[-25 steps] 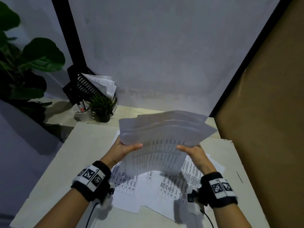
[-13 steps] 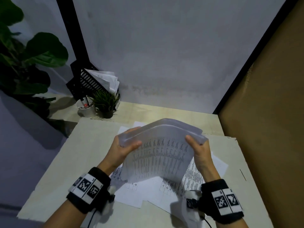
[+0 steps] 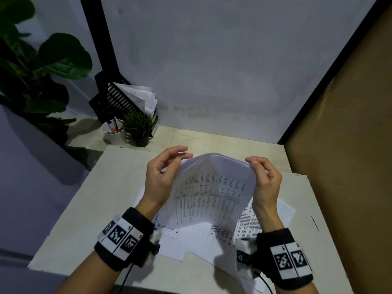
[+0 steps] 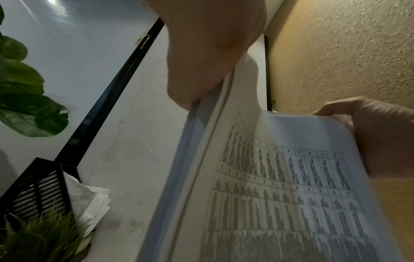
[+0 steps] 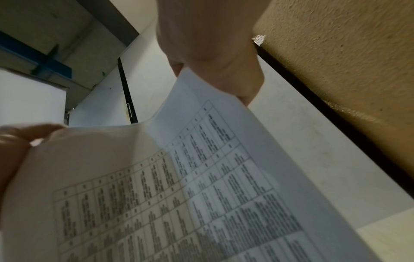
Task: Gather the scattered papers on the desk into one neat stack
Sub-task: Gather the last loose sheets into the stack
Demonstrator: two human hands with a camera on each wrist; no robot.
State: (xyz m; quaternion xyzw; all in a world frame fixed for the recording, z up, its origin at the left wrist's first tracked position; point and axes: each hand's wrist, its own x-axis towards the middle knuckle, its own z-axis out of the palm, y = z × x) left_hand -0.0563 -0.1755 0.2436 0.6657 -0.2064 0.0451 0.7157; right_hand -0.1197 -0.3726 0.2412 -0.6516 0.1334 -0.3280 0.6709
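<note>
Head view first: we hold a bundle of printed sheets (image 3: 212, 187) upright above the desk (image 3: 101, 187), bowed into an arch at the top. Our left hand (image 3: 163, 175) grips its left edge, thumb and fingers curled round the top corner; our right hand (image 3: 265, 179) pinches the right top corner the same way. Loose papers (image 3: 261, 221) lie flat on the desk under and in front of the bundle, overlapping, not squared. At the far left corner stand a black file rack (image 3: 118, 100) with its own papers, a white pen cup (image 3: 114, 134) and a small potted plant (image 3: 137, 130), well apart from our work.

Left wrist view: the left thumb pad presses the bundle's edge, where several sheet edges (image 4: 201, 159) show roughly aligned. The right hand is seen across the sheet, holding the far corner.

Right wrist view: the right hand clamps the sheet corner near the table print (image 5: 201, 177); the left fingertips (image 5: 27, 133) hold the opposite corner.

Step, as we judge it: jogging the gathered bundle to line up its edges, task partly done. Next move likely calls for tapping the bottom edge square on the desk, then picking up the papers left below and adding them. Risk: bowed sheets may slip or fan out if either hand loosens.
</note>
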